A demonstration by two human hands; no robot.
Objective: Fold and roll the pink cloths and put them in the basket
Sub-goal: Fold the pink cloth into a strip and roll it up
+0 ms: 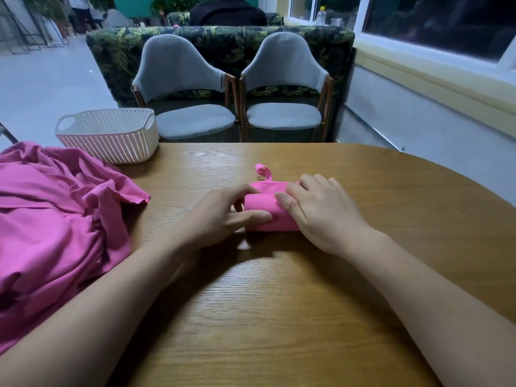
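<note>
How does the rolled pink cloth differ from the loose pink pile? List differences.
The rolled pink cloth is a tight small cylinder; the loose pink pile is large, crumpled and spread. The left hand and right hand hold the roll mid-table; no hand holds the pile, at left. Both are pink, on the wooden table.

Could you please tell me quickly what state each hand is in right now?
Left hand: closed, thumb and fingers gripping the left end of the rolled pink cloth.
Right hand: closed, fingers curled over the same roll's right end.
</note>
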